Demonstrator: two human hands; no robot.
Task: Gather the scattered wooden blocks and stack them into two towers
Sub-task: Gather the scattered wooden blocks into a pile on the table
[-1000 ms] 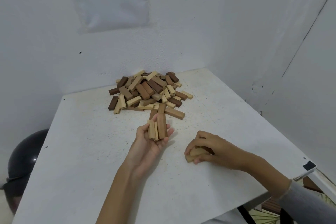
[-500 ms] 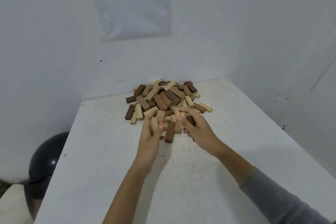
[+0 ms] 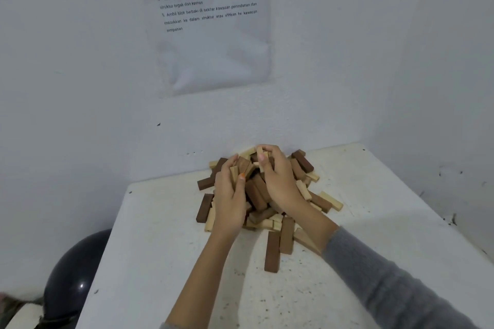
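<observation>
A pile of light and dark wooden blocks (image 3: 303,181) lies at the far end of the white table (image 3: 374,222), against the wall. My left hand (image 3: 230,200) rests on the pile's left side, fingers curled around a pale block (image 3: 234,175). Over the top of the pile, my right hand (image 3: 278,181) pinches a small pale block (image 3: 259,153) between thumb and fingers. A dark brown block (image 3: 272,251) and a mid-brown one (image 3: 286,235) lie loose at the pile's near edge. Both hands hide the pile's middle.
A printed paper sheet (image 3: 211,21) hangs on the wall behind the pile. A second wall closes the table's right side. Beside the table's left edge, lower down, sits a dark round object (image 3: 72,275).
Both hands moved forward from the near part of the table into the pile. The left hand carried its blocks there; the right left the blocks it was setting down. The camera tilted up.
</observation>
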